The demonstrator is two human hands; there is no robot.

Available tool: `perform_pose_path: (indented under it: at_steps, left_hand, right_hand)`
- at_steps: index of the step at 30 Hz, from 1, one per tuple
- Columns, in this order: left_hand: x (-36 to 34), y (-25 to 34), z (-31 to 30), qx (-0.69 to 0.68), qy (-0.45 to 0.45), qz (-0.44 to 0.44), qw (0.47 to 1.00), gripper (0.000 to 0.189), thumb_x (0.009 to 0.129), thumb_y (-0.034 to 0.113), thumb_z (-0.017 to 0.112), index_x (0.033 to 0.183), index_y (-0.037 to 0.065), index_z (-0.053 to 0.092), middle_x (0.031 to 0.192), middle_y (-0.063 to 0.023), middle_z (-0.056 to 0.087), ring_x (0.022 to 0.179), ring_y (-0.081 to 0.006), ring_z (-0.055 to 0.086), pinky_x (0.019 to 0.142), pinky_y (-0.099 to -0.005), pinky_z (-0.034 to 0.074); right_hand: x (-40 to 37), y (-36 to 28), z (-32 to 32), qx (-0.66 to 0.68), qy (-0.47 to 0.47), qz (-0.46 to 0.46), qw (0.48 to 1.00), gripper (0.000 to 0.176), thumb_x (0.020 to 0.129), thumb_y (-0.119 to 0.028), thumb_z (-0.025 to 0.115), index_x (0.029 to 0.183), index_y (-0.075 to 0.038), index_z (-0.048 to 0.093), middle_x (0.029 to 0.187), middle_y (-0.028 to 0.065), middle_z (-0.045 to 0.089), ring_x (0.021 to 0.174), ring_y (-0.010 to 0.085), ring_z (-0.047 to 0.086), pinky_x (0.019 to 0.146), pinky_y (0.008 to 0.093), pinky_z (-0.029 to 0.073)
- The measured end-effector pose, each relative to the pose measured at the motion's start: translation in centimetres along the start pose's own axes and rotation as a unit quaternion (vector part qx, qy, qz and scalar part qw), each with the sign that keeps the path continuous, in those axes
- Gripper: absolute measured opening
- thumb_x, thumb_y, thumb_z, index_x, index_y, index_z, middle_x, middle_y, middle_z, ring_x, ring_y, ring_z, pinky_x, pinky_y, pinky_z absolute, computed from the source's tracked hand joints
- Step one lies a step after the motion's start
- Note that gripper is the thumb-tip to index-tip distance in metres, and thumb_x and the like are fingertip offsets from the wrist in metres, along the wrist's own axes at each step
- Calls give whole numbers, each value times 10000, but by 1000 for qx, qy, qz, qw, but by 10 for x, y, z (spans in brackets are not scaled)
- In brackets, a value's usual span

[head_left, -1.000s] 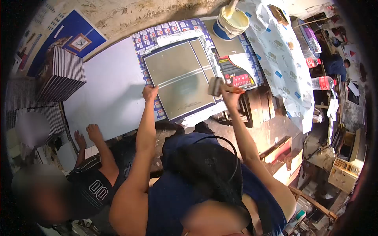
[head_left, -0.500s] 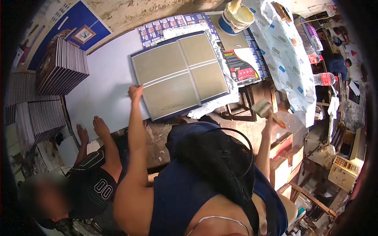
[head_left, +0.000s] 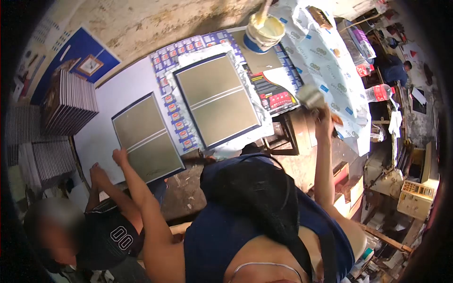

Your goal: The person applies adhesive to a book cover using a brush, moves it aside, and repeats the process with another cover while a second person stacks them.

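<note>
My left hand (head_left: 121,156) pinches the left edge of a book cover (head_left: 150,141): grey-brown boards with a dark blue border and pale strips across the middle. This cover lies on the white sheet at the table's left. A second, similar book cover (head_left: 214,99) rests on white paper to its right, apart from it. In my right hand (head_left: 324,118) is a wide paste brush (head_left: 311,97) with an orange-tipped handle, raised beside the table's right part; its bristles are blurred. A paste bucket (head_left: 264,33) with a stick in it stands at the back.
Stacks of bound books (head_left: 78,99) stand at the left. A co-worker (head_left: 113,231) sits at lower left, hands near the table edge. Blue-white printed wrapping (head_left: 325,70) covers the right side, beside bottles (head_left: 380,93). A wooden stool (head_left: 283,137) stands below the table edge.
My left hand has moved left with one book cover, baring the second cover that lay partly beneath it. My right hand has risen with the brush. The co-worker's hands have drawn together.
</note>
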State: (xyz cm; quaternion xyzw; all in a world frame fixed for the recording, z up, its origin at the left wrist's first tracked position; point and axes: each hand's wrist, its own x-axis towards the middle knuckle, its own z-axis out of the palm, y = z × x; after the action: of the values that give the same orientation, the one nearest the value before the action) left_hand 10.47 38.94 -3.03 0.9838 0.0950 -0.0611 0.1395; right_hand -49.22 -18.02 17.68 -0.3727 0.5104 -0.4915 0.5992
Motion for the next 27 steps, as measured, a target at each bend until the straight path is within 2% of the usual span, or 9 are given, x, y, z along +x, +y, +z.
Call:
perform_pose_path:
  at_steps: [4,5,9,10,12,15,18,23,27]
  left_hand:
    - [-37,14,19,-125,28,97,987,480,812,291,627,1149,-50,614,1109,-282,635,1047,-424,607,889,-473,484]
    - [-61,20,21,-172,14,115,978,451,831,265,625,1154,-50,610,1127,-273,627,1072,-410,598,902,-458,479]
    - [-185,38,30,-191,-22,81,978,369,843,162,660,1154,-27,601,1144,-189,621,1077,-318,591,933,-404,451]
    - [-187,-2,76,-209,0,169,963,312,925,248,544,1096,-4,610,1010,-194,642,989,-273,618,808,-405,457]
    - [-269,19,65,-250,-28,132,959,301,931,257,522,1002,-25,602,852,-163,613,794,-272,578,733,-419,444]
    - [-357,-16,81,-227,-110,67,965,252,912,220,515,959,-14,594,868,-153,613,832,-284,571,759,-403,438]
    - [-446,-31,90,-254,-161,-39,953,243,910,221,510,946,-8,586,866,-142,611,823,-276,566,754,-394,435]
    - [-538,-20,93,-304,-210,-226,901,250,910,242,527,984,13,592,885,-128,621,821,-267,577,745,-392,441]
    - [-569,-14,90,-320,-213,-286,878,259,910,260,540,1015,30,597,900,-117,629,819,-260,586,738,-391,446]
  right_hand:
    - [76,-45,99,-1,-81,-97,992,279,894,-197,698,1122,-84,582,1034,10,632,781,97,578,609,242,450]
    - [107,-51,116,-35,-128,-127,983,273,893,-201,705,1069,-13,615,917,30,651,656,89,565,539,232,445]
    - [194,-80,202,-117,-215,-235,941,275,904,-212,669,981,52,675,752,54,661,607,96,582,526,245,432]
    - [223,-84,217,-250,-221,-267,904,320,872,-247,685,962,60,670,779,102,703,655,130,642,593,277,492]
    - [283,-59,256,-257,-227,-392,854,349,844,-293,700,1000,18,672,828,154,722,730,210,704,682,330,535]
    - [281,-61,293,-356,-266,-402,801,305,835,-315,677,1004,-62,693,879,186,707,839,372,691,755,435,537]
    - [326,-12,319,-437,-307,-409,740,316,835,-315,645,1007,-52,685,896,213,691,840,409,670,766,468,526]
    - [363,57,332,-499,-362,-380,690,349,824,-351,586,774,-23,696,776,285,649,760,448,657,722,500,534]
    - [374,37,339,-526,-390,-385,650,376,824,-356,591,781,4,689,772,291,645,776,447,661,714,495,541]
